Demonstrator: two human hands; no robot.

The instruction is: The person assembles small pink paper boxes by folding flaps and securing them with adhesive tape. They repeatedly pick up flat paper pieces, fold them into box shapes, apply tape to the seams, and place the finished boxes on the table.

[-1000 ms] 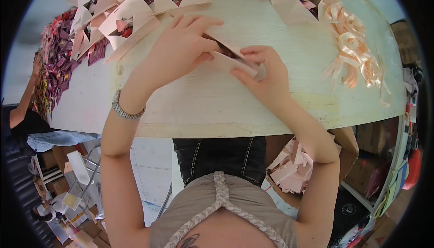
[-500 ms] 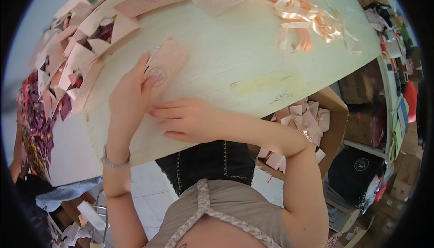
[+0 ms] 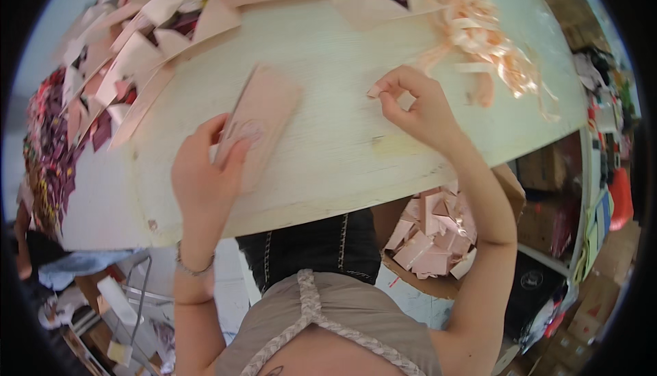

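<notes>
A flat pink paper box [image 3: 265, 119] with a round printed mark lies slantwise on the pale table. My left hand [image 3: 209, 170] grips its near left edge, thumb on top and fingers along the side. To the right of the box, my right hand [image 3: 414, 105] hovers over the table with thumb and forefinger pinched together. Anything held in that pinch is too small or blurred to make out. Just beyond my right hand lies a heap of shiny peach ribbons [image 3: 479, 27], with one strand reaching toward my fingers.
Open pink boxes [image 3: 178, 27] with coloured contents line the table's far left. Dark red packets [image 3: 48, 136] are piled past them. A carton [image 3: 438, 280] of finished-looking pink boxes stands below the table's near right edge. Shelves and brown cartons [image 3: 595, 301] fill the right side.
My right hand has left the left hand's side and moved right and away, toward the ribbons, its fingers now pinched. My left hand still holds the box. The view has shifted slightly.
</notes>
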